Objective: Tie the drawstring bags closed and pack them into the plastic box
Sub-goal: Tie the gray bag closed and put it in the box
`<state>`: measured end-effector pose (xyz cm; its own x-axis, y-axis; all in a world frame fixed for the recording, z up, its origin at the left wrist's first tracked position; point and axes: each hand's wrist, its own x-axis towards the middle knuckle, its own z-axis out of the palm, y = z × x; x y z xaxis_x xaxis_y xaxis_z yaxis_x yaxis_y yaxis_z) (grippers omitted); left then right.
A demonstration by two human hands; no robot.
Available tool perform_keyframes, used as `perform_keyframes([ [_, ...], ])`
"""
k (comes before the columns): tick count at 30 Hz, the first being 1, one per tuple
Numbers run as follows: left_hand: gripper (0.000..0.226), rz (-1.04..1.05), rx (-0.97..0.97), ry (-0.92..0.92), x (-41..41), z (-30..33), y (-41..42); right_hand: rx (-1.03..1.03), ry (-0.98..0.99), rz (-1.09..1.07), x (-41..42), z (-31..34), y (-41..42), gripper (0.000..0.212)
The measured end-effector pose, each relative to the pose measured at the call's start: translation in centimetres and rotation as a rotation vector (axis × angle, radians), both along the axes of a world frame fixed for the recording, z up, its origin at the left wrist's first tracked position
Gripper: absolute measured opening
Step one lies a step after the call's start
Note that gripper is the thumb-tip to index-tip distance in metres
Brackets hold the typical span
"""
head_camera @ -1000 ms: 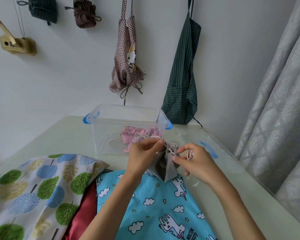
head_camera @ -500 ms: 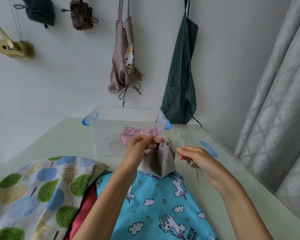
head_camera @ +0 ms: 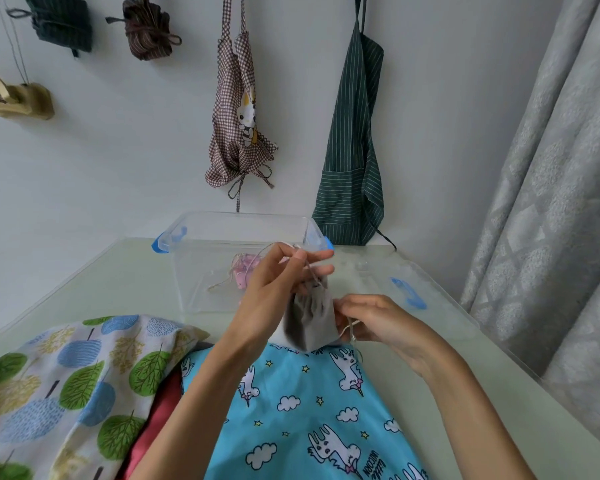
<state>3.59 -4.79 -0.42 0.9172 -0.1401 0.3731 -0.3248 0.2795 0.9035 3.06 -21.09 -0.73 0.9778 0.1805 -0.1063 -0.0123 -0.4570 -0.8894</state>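
Left hand (head_camera: 278, 282) pinches a drawstring taut above a small grey drawstring bag (head_camera: 309, 318); right hand (head_camera: 378, 323) grips another cord beside it, just short of the clear plastic box (head_camera: 239, 237). An uneven pull could slip the knot loose.
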Motion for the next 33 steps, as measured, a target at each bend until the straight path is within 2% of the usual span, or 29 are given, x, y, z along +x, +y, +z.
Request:
perform_keyframes([
  [2,0.017,-0.028,0.097,0.047,-0.1,0.3,0.4,-0.009,0.014,0.028,-0.4,0.3,-0.2,0.029],
  [8,0.018,-0.076,0.632,0.101,0.1,0.1,1.2,-0.037,-0.032,0.055,-1.6,2.1,-2.7,0.031],
  [13,0.017,-0.231,0.892,0.020,-0.8,-0.3,-0.7,-0.122,-0.071,0.028,-2.5,3.0,-2.8,0.040],
  [17,0.043,-0.331,0.981,0.047,-1.2,-0.1,-1.2,-0.205,-0.101,-0.016,-2.5,2.8,-1.8,0.047],
  [20,0.031,-0.352,1.072,-0.052,-1.2,-0.4,-1.0,-0.137,-0.182,-0.006,-2.6,2.7,-0.8,0.043],
  [23,0.030,-0.363,0.973,-0.039,-1.0,-0.6,-0.7,0.043,-0.268,0.141,-2.7,2.7,0.2,0.039],
  [26,0.033,-0.376,0.689,0.136,-0.5,-0.7,-0.1,0.107,-0.296,0.125,-2.2,2.4,-0.4,0.048],
  [28,0.033,-0.379,0.536,0.230,-0.1,-0.7,0.4,-0.029,-0.216,0.108,-2.2,2.1,-1.7,0.063],
  [30,0.029,-0.373,0.417,0.309,0.2,-0.7,0.9,-0.218,-0.113,0.203,-2.4,1.9,-2.6,0.073],
  [31,0.028,-0.369,0.368,0.346,0.3,-0.7,1.1,-0.289,-0.092,0.238,-2.4,1.8,-2.8,0.068],
  [33,0.028,-0.371,0.310,0.385,0.5,-0.7,1.3,-0.305,-0.115,0.216,-2.2,1.6,-2.6,0.042],
])
